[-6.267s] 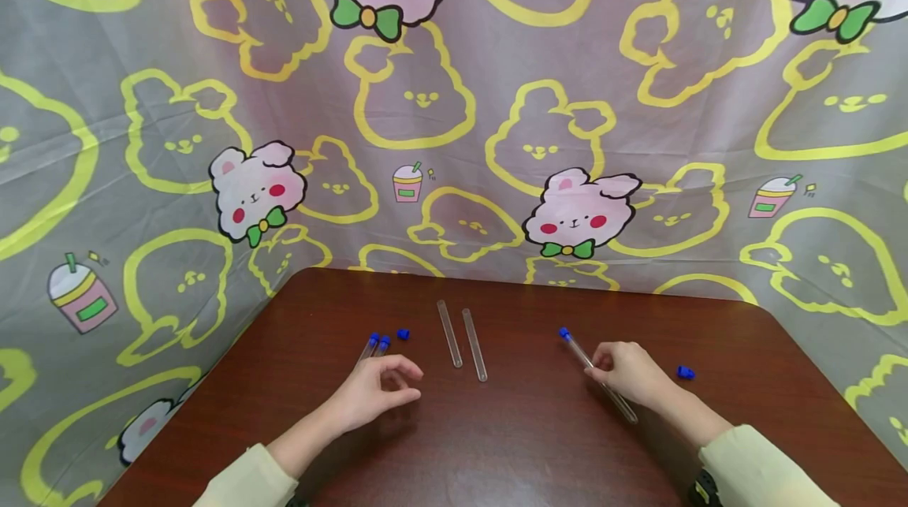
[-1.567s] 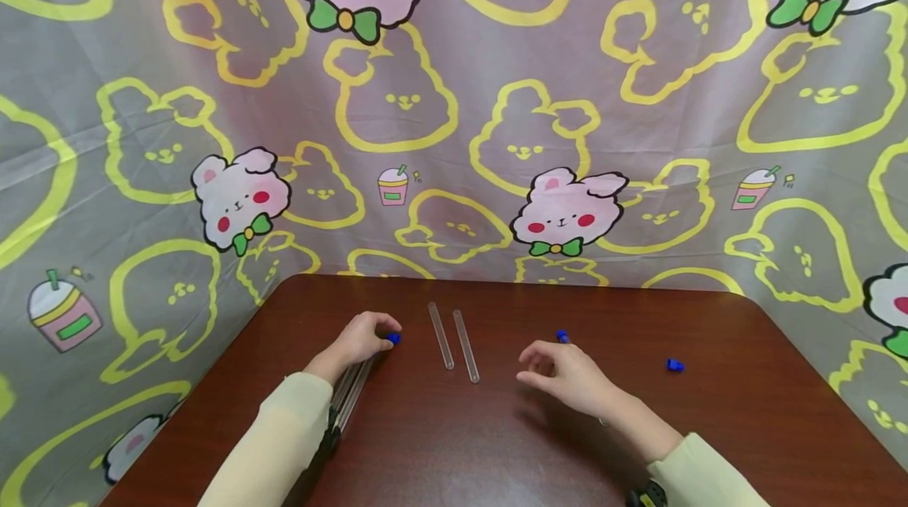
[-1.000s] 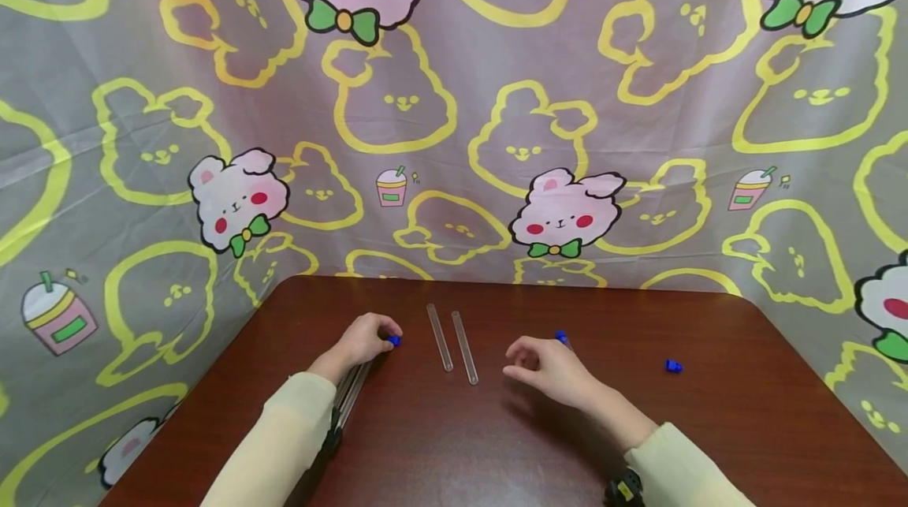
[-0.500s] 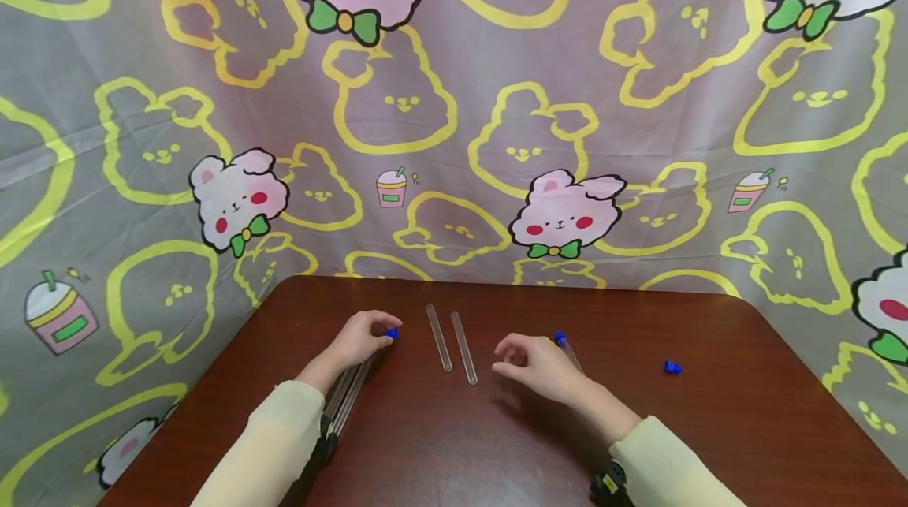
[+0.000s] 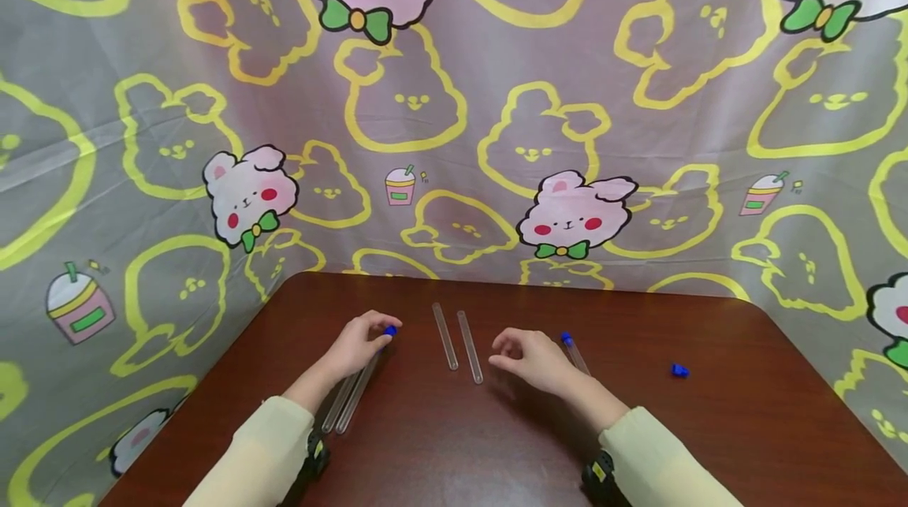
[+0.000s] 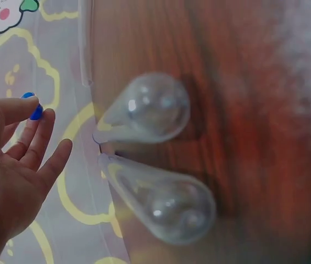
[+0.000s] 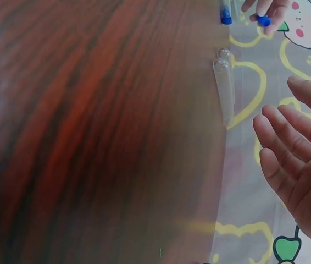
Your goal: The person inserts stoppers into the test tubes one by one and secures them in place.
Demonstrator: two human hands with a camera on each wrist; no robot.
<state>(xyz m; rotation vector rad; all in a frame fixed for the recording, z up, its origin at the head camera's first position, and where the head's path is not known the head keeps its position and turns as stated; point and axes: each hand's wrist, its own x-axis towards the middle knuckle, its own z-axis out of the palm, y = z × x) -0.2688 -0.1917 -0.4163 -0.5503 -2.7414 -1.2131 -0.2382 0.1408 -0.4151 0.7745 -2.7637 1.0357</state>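
Meanwhile the left hand [image 5: 358, 343] pinched a small blue cap [image 5: 390, 330] between thumb and fingertips, just beyond two capped tubes [image 5: 347, 400] that lay side by side on the brown tabletop [image 5: 454, 444]. Near the middle, the right hand [image 5: 528, 359] hovered with its fingers loosely curled around nothing, just beside two bare tubes [image 5: 457, 335]. Another blue-capped tube [image 5: 573, 351] lay right behind it, and a loose cap [image 5: 679, 370] sat well apart to the right.

No readable text, label, brand or number is showing anywhere on the cartoon-printed backdrop [image 5: 454, 97], the wooden counter [image 5: 496, 444] or the clear tubes [image 5: 457, 337] lying on it.
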